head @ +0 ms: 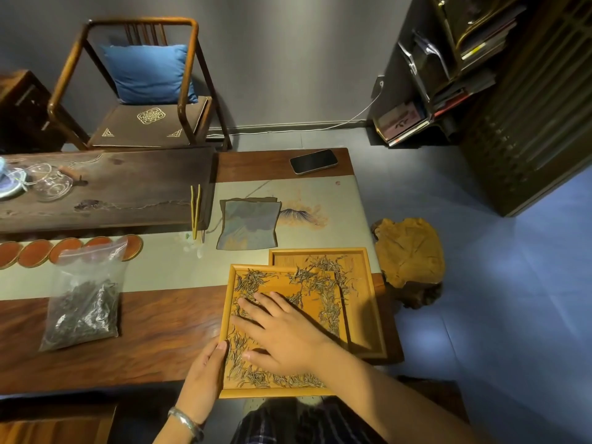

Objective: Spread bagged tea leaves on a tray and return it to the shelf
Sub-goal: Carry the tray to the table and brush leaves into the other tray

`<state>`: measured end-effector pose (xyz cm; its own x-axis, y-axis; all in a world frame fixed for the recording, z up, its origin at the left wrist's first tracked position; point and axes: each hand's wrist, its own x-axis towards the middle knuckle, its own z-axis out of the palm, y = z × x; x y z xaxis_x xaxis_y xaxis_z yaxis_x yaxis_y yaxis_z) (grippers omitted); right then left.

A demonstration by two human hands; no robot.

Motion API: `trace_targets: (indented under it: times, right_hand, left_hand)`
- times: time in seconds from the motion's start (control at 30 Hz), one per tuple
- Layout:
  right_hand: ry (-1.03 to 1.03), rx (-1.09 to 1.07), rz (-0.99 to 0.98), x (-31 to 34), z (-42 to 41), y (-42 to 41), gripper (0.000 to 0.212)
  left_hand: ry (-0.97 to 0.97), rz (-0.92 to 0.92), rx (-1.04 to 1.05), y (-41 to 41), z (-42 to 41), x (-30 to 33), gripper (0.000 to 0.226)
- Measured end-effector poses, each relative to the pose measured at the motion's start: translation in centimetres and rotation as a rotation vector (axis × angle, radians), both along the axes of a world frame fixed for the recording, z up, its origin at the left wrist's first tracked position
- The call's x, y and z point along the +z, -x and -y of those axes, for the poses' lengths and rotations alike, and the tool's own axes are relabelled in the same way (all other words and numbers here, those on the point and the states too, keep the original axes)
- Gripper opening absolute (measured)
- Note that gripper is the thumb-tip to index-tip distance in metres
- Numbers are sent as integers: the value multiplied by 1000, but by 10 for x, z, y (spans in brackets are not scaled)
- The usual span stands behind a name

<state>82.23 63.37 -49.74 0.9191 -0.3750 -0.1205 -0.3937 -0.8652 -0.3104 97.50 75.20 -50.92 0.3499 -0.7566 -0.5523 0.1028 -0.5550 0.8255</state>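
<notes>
Bamboo-coloured, the near tray (228,302) sits at the front edge of the wooden bench (153,334), overlapping a second tray (368,283) behind and to its right. The left hand (205,373) grips the near tray's left rim, thumb curled over the edge, a silver bangle (185,419) on its wrist. The right hand (282,334) lies flat inside the tray, fingers spread and straight, pressing on the tea leaves (326,302) scattered around it and holding nothing. Left of the tray, a clear zip bag (83,302) of dark leaves lies on the bench. Farther back are a pale runner (166,261), round orange coasters (35,253), a folded cloth (248,224), a phone (314,161) and a dark tea board (128,187). Beyond stand a wooden armchair (134,88) with a blue cushion (147,73) and, right, shelves (448,68) of papers.
</notes>
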Motion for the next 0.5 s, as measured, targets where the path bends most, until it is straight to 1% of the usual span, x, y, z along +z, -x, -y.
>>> trace_targets:
  times: [0.33, 0.5]
  right_hand:
    - [53, -105, -114, -15, 24, 42, 68]
    - [78, -189, -62, -17, 37, 67, 67]
  left_hand:
    - [-26, 137, -30, -10, -7, -5, 26]
    - [-37, 115, -25, -14, -5, -9, 25]
